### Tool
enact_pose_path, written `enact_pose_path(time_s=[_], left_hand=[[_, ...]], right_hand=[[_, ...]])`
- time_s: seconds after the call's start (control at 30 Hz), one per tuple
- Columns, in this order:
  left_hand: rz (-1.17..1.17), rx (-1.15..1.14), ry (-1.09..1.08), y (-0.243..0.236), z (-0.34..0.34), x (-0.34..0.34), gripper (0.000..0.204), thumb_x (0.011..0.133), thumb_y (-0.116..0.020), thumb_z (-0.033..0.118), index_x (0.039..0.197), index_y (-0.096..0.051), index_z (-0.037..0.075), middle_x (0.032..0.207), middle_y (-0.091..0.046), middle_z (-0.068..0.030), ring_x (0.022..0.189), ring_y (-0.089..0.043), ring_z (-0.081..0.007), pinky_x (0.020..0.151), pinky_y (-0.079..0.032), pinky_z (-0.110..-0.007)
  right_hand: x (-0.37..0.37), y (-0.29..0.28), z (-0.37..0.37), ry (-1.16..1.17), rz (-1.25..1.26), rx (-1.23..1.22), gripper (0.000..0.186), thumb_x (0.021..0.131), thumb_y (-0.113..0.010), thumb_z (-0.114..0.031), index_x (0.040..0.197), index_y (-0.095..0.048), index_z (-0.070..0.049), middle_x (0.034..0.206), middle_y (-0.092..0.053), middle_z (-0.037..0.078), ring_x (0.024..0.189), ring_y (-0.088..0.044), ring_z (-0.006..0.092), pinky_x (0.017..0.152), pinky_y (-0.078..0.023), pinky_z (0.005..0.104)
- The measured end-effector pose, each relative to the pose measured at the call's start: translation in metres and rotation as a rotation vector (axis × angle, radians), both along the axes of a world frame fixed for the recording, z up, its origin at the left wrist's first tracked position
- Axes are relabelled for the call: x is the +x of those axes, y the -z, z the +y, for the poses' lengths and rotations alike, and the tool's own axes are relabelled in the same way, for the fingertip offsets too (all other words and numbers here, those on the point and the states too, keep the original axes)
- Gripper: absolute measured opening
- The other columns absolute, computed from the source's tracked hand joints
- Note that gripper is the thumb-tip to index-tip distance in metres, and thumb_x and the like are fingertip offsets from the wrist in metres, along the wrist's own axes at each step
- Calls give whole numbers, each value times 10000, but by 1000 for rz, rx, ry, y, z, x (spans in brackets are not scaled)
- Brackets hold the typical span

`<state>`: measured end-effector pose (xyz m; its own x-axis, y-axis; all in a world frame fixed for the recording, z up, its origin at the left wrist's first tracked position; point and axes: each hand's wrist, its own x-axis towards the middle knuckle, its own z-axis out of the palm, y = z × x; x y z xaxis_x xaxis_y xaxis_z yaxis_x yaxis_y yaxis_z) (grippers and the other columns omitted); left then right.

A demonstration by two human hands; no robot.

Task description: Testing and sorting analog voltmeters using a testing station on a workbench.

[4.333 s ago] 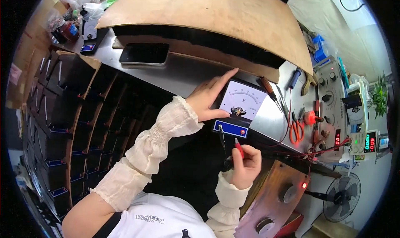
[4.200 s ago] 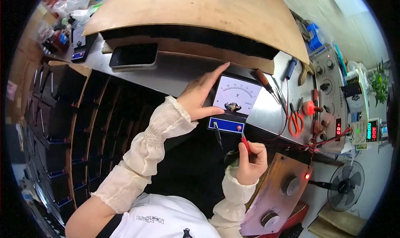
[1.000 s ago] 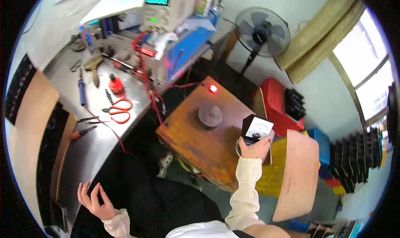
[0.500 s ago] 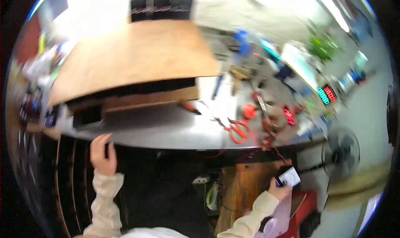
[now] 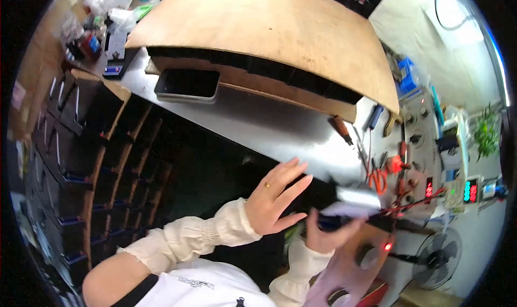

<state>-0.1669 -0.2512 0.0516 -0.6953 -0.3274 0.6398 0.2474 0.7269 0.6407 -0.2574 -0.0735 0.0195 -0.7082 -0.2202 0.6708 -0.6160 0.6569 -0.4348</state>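
Observation:
My right hand point(image 5: 328, 234) grips a blurred, flat, whitish rectangular thing point(image 5: 353, 202) with a dark part beside it. Motion blur hides its kind. To its left, my left hand point(image 5: 274, 199) is held in the air with fingers stretched, holding nothing; a ring shows on one finger. Both hands are in front of the metal bench's near edge. On the bench point(image 5: 253, 113), a phone with a dark screen point(image 5: 188, 85) lies at the left, under the front edge of a wooden board point(image 5: 269, 30).
Orange-handled scissors point(image 5: 379, 181), a brown-handled screwdriver point(image 5: 340, 129) and other tools crowd the bench's right side, near a device with a lit display point(image 5: 470, 191). Below stands a fan point(image 5: 437, 256). Slotted racks with dark flat pieces point(image 5: 102, 172) fill the left.
My view has swung, bringing the racks and phone into fuller sight. My left hand has come across toward the right one, which has brought the whitish thing up from the low wooden surface.

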Motion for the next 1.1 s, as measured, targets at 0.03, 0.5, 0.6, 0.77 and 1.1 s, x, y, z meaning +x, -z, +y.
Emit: enact_pose_path(time_s=[0.03,0.5,0.6,0.77,1.1], left_hand=[[-38,-1,-23,-3,-3,0,770,779,-749,230,1427,-402,-2,1478,-360,-242,1369,-357,-438,1104,-317,-532],[-316,123,100,4,-91,-35,1171,668,-842,192,1554,-80,125,1362,-449,-232,1255,-458,-406,1054,-311,-501],[-445,78,42,5,-89,-33,1167,712,-790,234,1559,8,144,1373,-428,-246,1278,-433,-409,1042,-274,-513],[-442,107,107,9,-94,-37,1162,722,-782,219,1560,18,142,1424,-389,-250,1311,-409,-404,1062,-256,-516],[-445,130,123,1,-98,-37,1167,725,-788,207,1561,22,128,1531,-274,-239,1425,-272,-394,1120,-198,-508]], right_hand=[[10,-16,-31,-150,16,100,1080,602,-871,-346,1416,-331,114,1364,-468,309,1179,-517,428,1058,-358,494],[10,-24,-59,-333,-381,-76,646,731,-822,-80,1297,-527,22,1179,-569,187,1050,-603,304,880,-503,372],[21,-17,-55,-299,-490,-217,472,750,-806,-48,1170,-598,13,1074,-583,132,908,-633,221,788,-527,325],[23,-12,-57,-272,-664,-410,307,802,-778,-41,1052,-611,20,916,-666,104,743,-661,157,694,-541,273],[29,-20,-61,-250,-821,-474,221,843,-748,-69,1005,-627,20,881,-693,95,736,-657,122,675,-527,248]])
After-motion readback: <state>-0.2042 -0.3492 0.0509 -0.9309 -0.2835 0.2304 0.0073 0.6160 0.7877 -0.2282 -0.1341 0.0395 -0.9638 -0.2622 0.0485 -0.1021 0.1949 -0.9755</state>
